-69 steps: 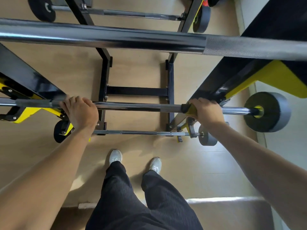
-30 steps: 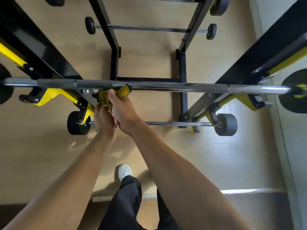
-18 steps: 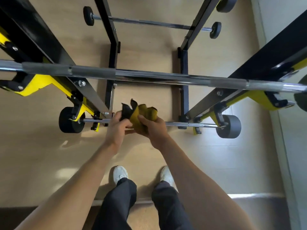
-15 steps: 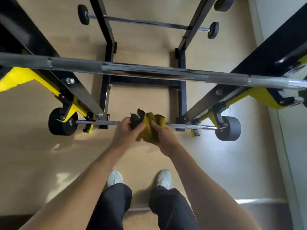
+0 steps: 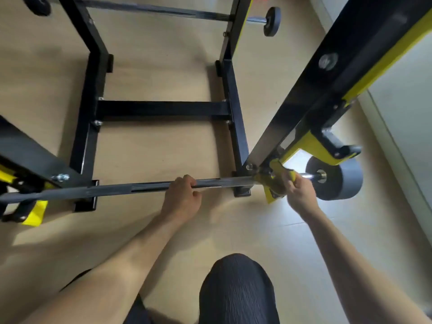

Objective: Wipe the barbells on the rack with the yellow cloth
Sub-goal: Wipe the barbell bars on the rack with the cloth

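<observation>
Fingers [image 5: 291, 183] clamp yellow cloth [image 5: 275, 181] around barbell [image 5: 145, 188].

**Tight at the right upright, open along the middle of the bar**

We've got a clear run along the lowest barbell [image 5: 145, 187] between the rack's [image 5: 161, 108] two base rails, bare floor [image 5: 159, 148] beneath it. Our left hand [image 5: 181, 198] takes up the centre. At the right end we're hemmed in: the right hand [image 5: 300, 195] with the yellow cloth [image 5: 275, 174] sits squeezed between the slanting upright [image 5: 304, 94] and the grey weight plate [image 5: 336, 181]. A yellow bracket [image 5: 313, 146] overhangs that gap.
</observation>
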The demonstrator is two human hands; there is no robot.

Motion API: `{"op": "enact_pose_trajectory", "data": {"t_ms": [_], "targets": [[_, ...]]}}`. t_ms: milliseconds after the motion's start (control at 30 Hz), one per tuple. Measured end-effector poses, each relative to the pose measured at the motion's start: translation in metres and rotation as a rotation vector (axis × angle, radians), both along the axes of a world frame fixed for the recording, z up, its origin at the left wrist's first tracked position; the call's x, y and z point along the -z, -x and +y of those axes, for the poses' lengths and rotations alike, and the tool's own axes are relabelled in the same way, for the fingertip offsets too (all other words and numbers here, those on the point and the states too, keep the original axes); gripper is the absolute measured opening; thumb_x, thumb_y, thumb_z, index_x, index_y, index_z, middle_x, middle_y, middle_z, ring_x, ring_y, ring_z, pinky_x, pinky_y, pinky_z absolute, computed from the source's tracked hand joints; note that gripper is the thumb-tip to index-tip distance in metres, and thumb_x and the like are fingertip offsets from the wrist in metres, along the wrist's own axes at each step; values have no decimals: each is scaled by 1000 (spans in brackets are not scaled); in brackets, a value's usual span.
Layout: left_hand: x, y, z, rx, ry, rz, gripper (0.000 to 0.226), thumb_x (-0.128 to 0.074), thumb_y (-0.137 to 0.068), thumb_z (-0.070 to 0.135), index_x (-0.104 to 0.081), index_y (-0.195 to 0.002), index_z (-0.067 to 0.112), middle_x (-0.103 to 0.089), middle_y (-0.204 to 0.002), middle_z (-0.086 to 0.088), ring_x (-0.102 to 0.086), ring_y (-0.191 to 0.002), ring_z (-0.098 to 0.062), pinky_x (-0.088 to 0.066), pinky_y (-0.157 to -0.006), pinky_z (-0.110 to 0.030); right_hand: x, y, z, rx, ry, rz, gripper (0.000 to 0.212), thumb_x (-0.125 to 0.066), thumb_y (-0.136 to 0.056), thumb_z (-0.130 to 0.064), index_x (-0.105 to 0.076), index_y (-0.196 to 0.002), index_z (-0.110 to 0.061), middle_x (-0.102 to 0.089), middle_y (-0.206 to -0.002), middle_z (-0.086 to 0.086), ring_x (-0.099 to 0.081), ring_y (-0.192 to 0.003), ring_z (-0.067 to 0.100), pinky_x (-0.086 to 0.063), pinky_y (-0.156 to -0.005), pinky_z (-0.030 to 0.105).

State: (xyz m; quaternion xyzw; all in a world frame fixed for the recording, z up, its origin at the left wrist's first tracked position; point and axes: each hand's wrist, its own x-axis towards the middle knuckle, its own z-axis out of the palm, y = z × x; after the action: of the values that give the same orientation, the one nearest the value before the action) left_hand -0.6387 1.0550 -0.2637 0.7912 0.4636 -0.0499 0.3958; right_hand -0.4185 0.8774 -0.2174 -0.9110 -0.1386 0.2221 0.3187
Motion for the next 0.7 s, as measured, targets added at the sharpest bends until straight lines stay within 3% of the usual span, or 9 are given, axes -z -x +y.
{"op": "enact_pose_trajectory", "data": {"t_ms": [67, 200, 267, 367, 433, 467, 533, 600, 700], "targets": [[35, -10, 8, 87, -163, -14, 22, -50, -94, 23, -61, -111, 13, -58, -111, -8, -51, -111, -29, -41, -95, -38, 28, -17, -8, 66, 19, -139, 25, -43, -105, -24, -55, -90, -9, -57, -79, 10, -50, -63, 21, -37, -47, 14], [92, -25, 14, 201, -310, -89, 38, -36, -93, 31, -59, -115, 12, -58, -113, -7, -49, -112, -29, -34, -101, -38, 68, -54, -31, 380, -65, -519, 41, -41, -103, -36, -63, -97, -2, -67, -94, 20, -58, -84, 35, -45, -74, 39], [110, -28, 15, 249, -385, -69, 42, -28, -92, 35, -61, -110, 16, -63, -106, -4, -54, -103, -27, -35, -97, -39, 75, -61, -37, 489, -235, -637, 36, -43, -103, -33, -64, -103, -3, -68, -100, 15, -57, -88, 29, -44, -79, 33], [122, -31, 16, 300, -474, -21, 58, -10, -91, 40, -62, -105, 20, -66, -96, 0, -56, -92, -25, -38, -89, -41, 103, -47, -26, 2, -219, -614, 20, -44, -102, -22, -62, -94, -18, -59, -96, 3, -52, -90, 19, -40, -75, 22], [123, -29, 18, 305, -447, -21, 59, -11, -90, 41, -63, -106, 20, -67, -97, 0, -56, -92, -26, -37, -87, -40, 127, -35, -29, -479, 38, -463, 28, -33, -105, -39, -60, -107, -33, -52, -116, -2, -46, -113, 22, -36, -96, 29], [124, -28, 19, 311, -426, -25, 55, -16, -91, 40, -64, -109, 20, -68, -98, -1, -57, -93, -26, -36, -88, -40, 134, -35, -34, -576, 118, -399, 37, -28, -104, -45, -58, -123, -34, -48, -131, -6, -39, -129, 23, -30, -108, 35], [123, -25, 19, 314, -393, -46, 50, -23, -91, 39, -64, -114, 20, -68, -102, -1, -57, -96, -27, -36, -90, -40, 134, -42, -42, -494, 102, -371, 42, -31, -105, -42, -58, -132, -27, -48, -142, -6, -39, -137, 23, -31, -111, 37], [123, -23, 18, 308, -394, -52, 51, -25, -90, 39, -64, -116, 20, -68, -103, -1, -57, -98, -27, -35, -92, -40, 135, -61, -49, -425, 152, -481, 29, -43, -102, -38, -60, -121, -24, -60, -121, 2, -55, -113, 29, -46, -93, 41], [123, -26, 18, 296, -415, -43, 48, -26, -91, 38, -63, -116, 21, -68, -104, -1, -57, -100, -26, -34, -93, -39, 147, -86, -43, -457, 408, -473, 41, -47, -100, -39, -54, -133, -17, -51, -122, 6, -42, -111, 28, -42, -96, 54]]}}
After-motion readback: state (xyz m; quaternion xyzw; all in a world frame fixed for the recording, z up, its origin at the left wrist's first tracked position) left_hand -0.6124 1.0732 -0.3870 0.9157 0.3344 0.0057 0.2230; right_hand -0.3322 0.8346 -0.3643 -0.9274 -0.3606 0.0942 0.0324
